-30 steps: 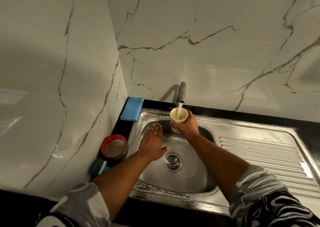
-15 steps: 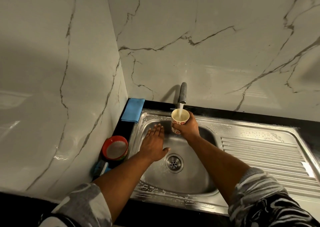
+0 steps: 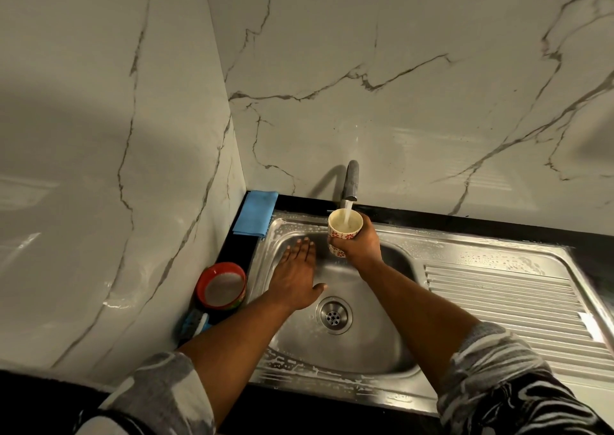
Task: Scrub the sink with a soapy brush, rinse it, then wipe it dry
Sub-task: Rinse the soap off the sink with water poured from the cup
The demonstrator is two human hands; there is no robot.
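**A:** Where is the sink found, and what is held over it?

**B:** The steel sink (image 3: 372, 341) is set into a black worktop (image 3: 238, 247), in a corner formed by two marble walls (image 3: 432, 102). A patterned cup (image 3: 342, 235) is held by the right hand (image 3: 360, 243) directly beneath the tap (image 3: 352, 182). The fingers are curled round the cup's side, and a stream of water is received in its open mouth.

**A:** And the left hand?

**B:** The left hand (image 3: 297, 276) is laid palm down on the left slope of the basin. Its fingers (image 3: 304, 252) are kept straight and close together, with the thumb spread toward the drain (image 3: 333, 315). Nothing is gripped by it.

**A:** Is soap to be seen?

**B:** Suds (image 3: 299, 368) are seen along the front rim, along the back rim, and on the ribbed draining board (image 3: 505, 301) at the right.

**A:** What is kept beside the sink?

**B:** A folded blue cloth (image 3: 255, 213) is laid in the back left corner of the worktop, against the wall and just beside the rim. Nearer along the same strip a red bowl (image 3: 221, 285) with whitish contents is placed. Just in front of it a blue and white brush (image 3: 196, 323) is partly hidden by the left forearm. None of the three is touched by a hand.
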